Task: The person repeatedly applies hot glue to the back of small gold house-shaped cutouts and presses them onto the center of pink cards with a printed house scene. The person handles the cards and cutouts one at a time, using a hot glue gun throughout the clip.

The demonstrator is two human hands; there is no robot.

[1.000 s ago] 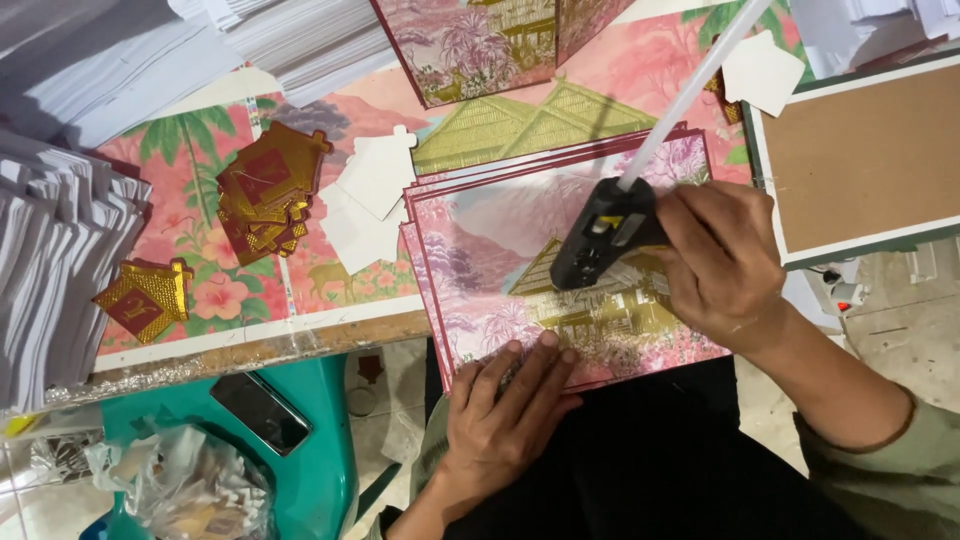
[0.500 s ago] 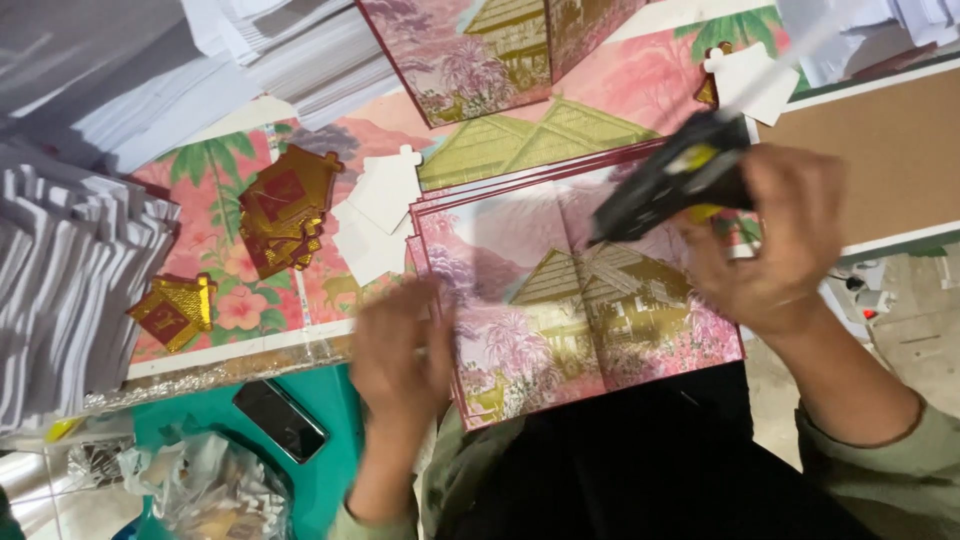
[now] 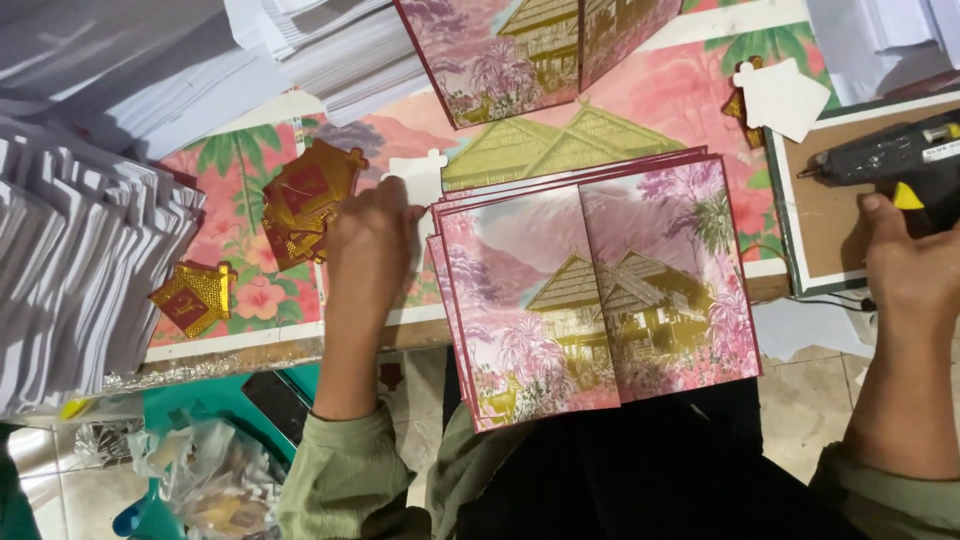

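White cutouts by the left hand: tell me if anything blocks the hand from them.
Nothing visible does. The left hand already rests on the white cutouts, just left of the pink cards. The gold pieces lie further left, clear.

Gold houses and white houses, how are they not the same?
The gold houses are shiny, patterned red and gold; the white houses are plain and flat-looking. The gold houses lie left of the left hand; that white one lies near the glue gun. Both share the house shape.

1 glue gun (image 3: 890, 160). By it: 1 white house cutout (image 3: 782, 98), 2 hands (left (image 3: 368, 245), right (image 3: 908, 262)). Far off: 1 lone gold house (image 3: 190, 298), gold pile (image 3: 305, 200) uncountable.
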